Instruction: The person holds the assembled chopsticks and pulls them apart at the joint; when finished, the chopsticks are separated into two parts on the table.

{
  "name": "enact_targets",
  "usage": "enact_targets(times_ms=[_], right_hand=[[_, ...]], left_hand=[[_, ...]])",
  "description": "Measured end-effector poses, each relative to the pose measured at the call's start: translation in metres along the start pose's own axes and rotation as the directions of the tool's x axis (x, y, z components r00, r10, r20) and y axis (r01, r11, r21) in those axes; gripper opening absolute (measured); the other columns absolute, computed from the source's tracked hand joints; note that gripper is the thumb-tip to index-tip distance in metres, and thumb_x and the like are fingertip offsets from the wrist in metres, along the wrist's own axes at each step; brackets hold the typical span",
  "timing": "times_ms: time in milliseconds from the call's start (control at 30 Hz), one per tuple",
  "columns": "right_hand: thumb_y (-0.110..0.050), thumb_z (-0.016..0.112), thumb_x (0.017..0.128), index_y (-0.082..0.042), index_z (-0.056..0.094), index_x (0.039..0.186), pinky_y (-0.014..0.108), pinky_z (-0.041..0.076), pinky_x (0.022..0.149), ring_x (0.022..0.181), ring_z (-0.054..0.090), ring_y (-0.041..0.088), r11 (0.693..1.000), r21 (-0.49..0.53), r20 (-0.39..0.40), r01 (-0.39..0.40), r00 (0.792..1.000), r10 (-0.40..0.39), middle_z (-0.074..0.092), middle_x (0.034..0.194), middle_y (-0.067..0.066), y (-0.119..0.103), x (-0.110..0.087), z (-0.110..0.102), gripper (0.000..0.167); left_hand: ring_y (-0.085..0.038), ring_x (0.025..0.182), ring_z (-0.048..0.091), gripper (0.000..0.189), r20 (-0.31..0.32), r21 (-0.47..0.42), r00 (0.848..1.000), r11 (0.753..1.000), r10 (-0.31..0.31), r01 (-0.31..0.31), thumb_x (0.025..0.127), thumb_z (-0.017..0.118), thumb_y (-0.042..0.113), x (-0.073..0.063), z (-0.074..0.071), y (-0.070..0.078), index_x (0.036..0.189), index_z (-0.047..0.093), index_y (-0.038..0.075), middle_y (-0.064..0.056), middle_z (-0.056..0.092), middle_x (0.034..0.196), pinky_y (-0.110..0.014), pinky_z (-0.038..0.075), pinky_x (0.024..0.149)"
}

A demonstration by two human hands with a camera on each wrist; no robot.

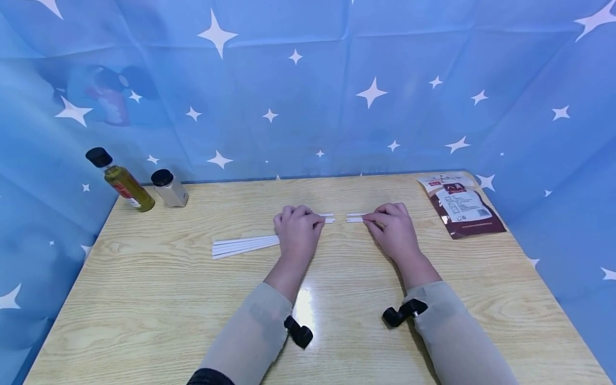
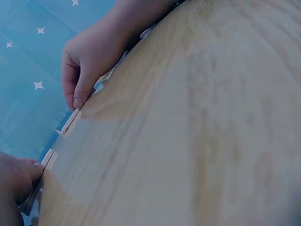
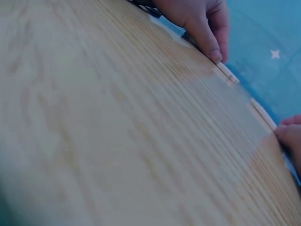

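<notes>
**A:** Here we are, far middle of the pale wood-grain surface (image 1: 183, 315), and it's all about two sets of thin, flat white strips! The left set (image 1: 329, 220) points right, the right set (image 1: 355, 220) points left, ends facing, a small gap between.

**B:** And the grips?

**A:** Both narrow! The left hand (image 1: 299, 230) pinches its strips, the right hand (image 1: 392, 230) pinches the others, and each set shows slim pale lines lying side by side.

**B:** Just left of the left hand, look, a loose fan of long white strips (image 1: 244, 246), spread at the outer end, the inner end hidden by the hand.

**A:** Now to the wrist views: hazy, but lower. The left one gives us the right hand's thumb (image 2: 78, 102) pressed at its strips, with a dark line running along them. The right one catches the left hand's thumb (image 3: 215, 55) doing the same.

**B:** While the head view alone takes in the black-capped bottle of yellow-green liquid (image 1: 127, 187) and the black-lidded pale jar (image 1: 171, 191), side by side at far left, plus the maroon-and-white flat packet (image 1: 464, 207) lying at far right!
</notes>
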State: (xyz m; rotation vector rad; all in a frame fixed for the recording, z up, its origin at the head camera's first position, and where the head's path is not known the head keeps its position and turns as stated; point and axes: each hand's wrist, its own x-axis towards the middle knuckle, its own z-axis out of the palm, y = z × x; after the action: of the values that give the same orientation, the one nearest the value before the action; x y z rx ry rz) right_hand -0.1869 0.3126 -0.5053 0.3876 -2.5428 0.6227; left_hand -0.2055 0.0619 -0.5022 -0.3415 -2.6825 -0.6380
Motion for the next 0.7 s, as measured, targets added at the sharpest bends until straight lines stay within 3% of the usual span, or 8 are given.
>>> enact_targets(times_ms=[467,700], right_hand=[[-0.008,0.084,0.093,-0.007,0.085,0.104,0.052,0.047,0.091,0.101,0.056,0.038,0.999,0.006,-0.003,0.038,0.999,-0.038,0.071,0.102,0.015,0.0001,0.0005,0.0018,0.011],[-0.009,0.086,0.091,-0.006,0.085,0.101,0.052,0.047,0.091,0.100,0.058,0.039,0.999,0.008,-0.028,0.048,0.998,-0.048,0.072,0.102,0.015,-0.0002,0.0000,0.0004,0.011]], left_hand=[[-0.020,0.107,0.056,0.006,0.012,-0.016,0.999,0.999,-0.038,0.039,0.097,0.082,0.040,0.0003,-0.0002,-0.0029,0.095,0.085,0.034,0.012,0.071,0.106,-0.050,0.040,0.097],[-0.022,0.106,0.057,0.012,-0.057,-0.072,0.998,0.997,0.003,-0.007,0.095,0.083,0.040,-0.0022,0.0006,-0.0031,0.096,0.085,0.029,0.007,0.073,0.105,-0.051,0.041,0.096]])
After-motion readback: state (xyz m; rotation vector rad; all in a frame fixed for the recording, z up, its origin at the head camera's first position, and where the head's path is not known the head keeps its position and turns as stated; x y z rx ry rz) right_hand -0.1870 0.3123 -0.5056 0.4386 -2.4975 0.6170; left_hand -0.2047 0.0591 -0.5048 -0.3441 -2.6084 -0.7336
